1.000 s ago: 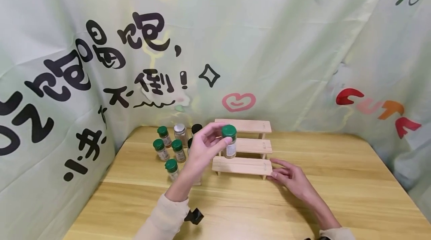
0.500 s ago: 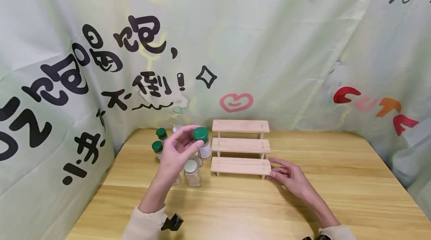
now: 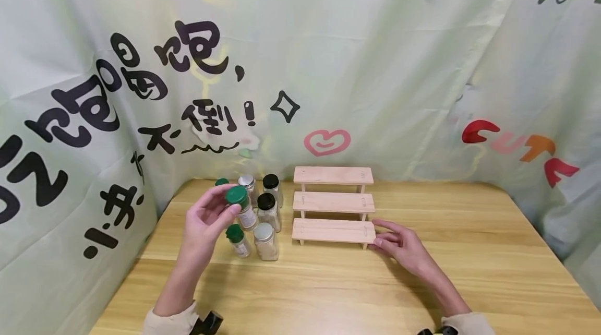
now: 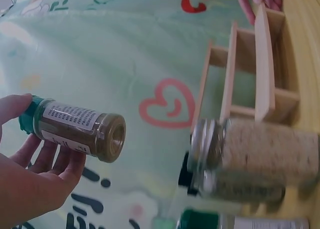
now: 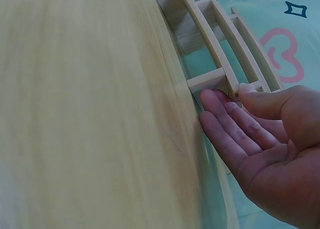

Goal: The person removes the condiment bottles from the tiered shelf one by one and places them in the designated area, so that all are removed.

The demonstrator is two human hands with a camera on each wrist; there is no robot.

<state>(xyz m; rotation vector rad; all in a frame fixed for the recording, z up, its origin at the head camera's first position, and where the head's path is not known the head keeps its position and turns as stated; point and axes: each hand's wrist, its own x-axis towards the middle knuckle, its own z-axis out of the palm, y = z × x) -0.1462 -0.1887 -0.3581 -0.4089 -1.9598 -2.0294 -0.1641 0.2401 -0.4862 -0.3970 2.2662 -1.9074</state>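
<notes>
Green-capped spice jar pinched at the cap by the left hand, raised above the jar cluster on the wooden worktop, long axis tilted, well left of the stepped rack. Right hand flat, fingers straight against the rack's lowest step, holding nothing. Farther back, printed cloth.

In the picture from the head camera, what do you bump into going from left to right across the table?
left hand holding a green-lidded jar → cluster of spice jars → wooden step shelf → right hand
</notes>
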